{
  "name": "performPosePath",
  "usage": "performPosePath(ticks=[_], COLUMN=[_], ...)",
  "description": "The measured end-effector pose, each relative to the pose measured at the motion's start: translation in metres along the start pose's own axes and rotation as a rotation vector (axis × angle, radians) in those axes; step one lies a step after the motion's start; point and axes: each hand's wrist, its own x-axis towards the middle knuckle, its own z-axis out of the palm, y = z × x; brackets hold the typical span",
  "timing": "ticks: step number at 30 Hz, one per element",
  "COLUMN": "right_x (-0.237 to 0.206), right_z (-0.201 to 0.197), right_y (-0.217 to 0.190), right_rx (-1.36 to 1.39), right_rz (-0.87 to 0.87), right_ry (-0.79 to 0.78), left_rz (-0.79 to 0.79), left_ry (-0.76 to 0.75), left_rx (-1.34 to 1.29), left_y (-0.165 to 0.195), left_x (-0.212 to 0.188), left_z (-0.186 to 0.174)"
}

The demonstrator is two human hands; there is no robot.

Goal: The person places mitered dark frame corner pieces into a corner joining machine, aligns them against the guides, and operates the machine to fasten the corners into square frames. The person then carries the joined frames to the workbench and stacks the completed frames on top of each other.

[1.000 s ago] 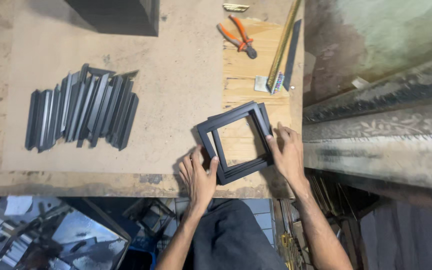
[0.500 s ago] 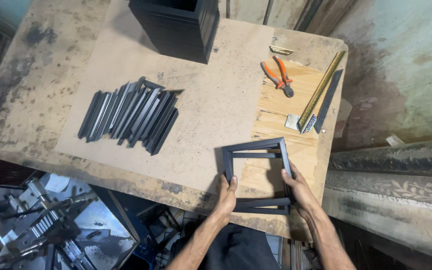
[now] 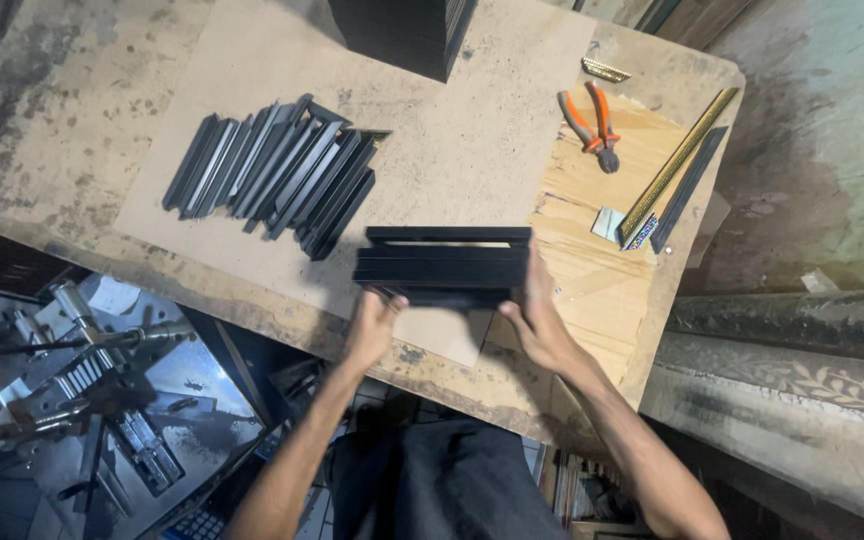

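A fanned row of dark moulding strips (image 3: 272, 175) lies on the pale board (image 3: 452, 150). The left hand (image 3: 372, 325) and right hand (image 3: 537, 320) grip the black square frame (image 3: 444, 265), tilted edge-on above the worn workbench (image 3: 42, 140). Orange-handled pliers (image 3: 592, 118) rest right.

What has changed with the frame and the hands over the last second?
The black frame, earlier flat on the table under both palms, has been tipped up on edge, gripped by the left hand and the right hand at its ends. The row of black strips, the orange pliers and the long mouldings stayed in place.
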Motion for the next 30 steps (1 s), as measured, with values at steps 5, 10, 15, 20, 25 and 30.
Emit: performPosePath(ticks=[5, 10, 15, 20, 25, 30], right_x=[0.037, 0.038, 0.036, 0.036, 0.040, 0.047], right_z=[0.026, 0.023, 0.021, 0.023, 0.023, 0.023], right_y=[0.013, 0.012, 0.011, 0.010, 0.002, -0.015], right_rx=[0.047, -0.187, -0.161, -0.172, -0.149, -0.123], right_rz=[-0.023, -0.057, 0.078, 0.093, 0.200, 0.219], right_ry=[-0.108, -0.221, -0.280, -0.216, -0.238, -0.176], left_rz=[0.362, 0.345, 0.225, 0.322, 0.372, 0.292], left_ry=[0.197, 0.140, 0.075, 0.135, 0.114, -0.002], left_rx=[0.069, -0.007, 0.129, 0.279, 0.320, 0.010], left_y=[0.003, 0.000, -0.002, 0.000, 0.001, 0.017], left_x=[0.009, -0.002, 0.001, 0.009, 0.011, 0.012], left_z=[-0.030, -0.029, -0.033, -0.033, -0.037, -0.042])
